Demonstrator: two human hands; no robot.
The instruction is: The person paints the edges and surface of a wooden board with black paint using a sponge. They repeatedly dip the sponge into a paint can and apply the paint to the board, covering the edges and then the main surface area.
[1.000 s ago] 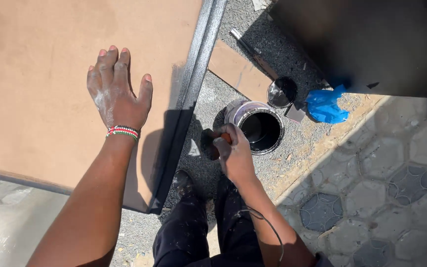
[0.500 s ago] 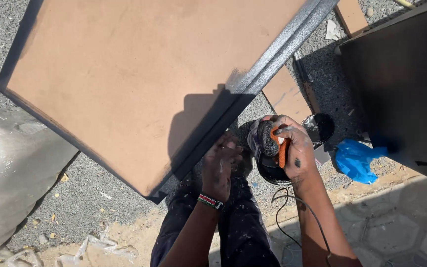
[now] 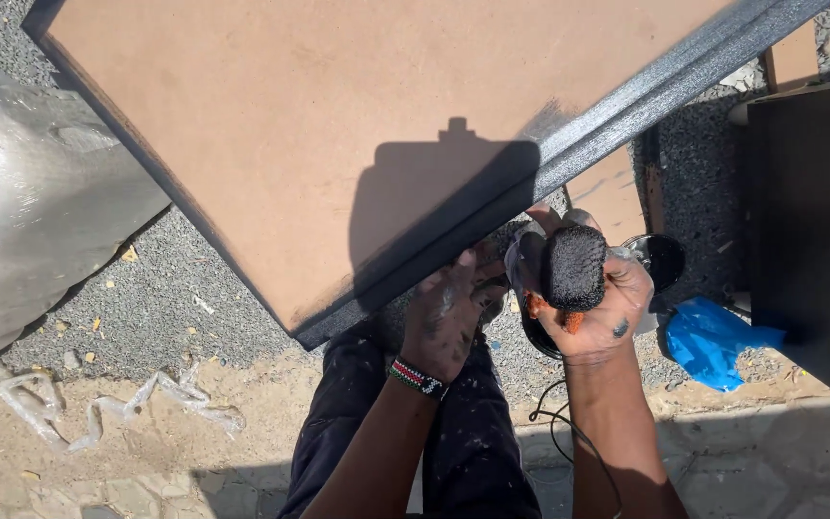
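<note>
My right hand point(image 3: 599, 322) is shut on the orange handle of a paint roller point(image 3: 573, 267), whose black fuzzy sleeve points up at the camera. It sits just below the black painted edge point(image 3: 626, 106) of a large brown board point(image 3: 338, 115). My left hand point(image 3: 449, 317), paint-spattered and wearing a beaded wristband, lies beside it. Its fingers curl against the underside of that black edge near the board's lower corner, and whether they grip it is hidden. A dark paint tin point(image 3: 530, 336) shows partly beneath my right hand.
A round black lid point(image 3: 665, 258) and a blue plastic bag point(image 3: 713, 341) lie on the gravel to the right, next to a dark cabinet point(image 3: 809, 221). A small brown offcut point(image 3: 612, 192) lies behind. Clear plastic wrap point(image 3: 31, 211) bulges at left. A cable point(image 3: 554, 423) trails by my legs.
My left hand left the board's face and came down to its black edge. My right hand lifted the roller out of the tin. The view swung left across the board.
</note>
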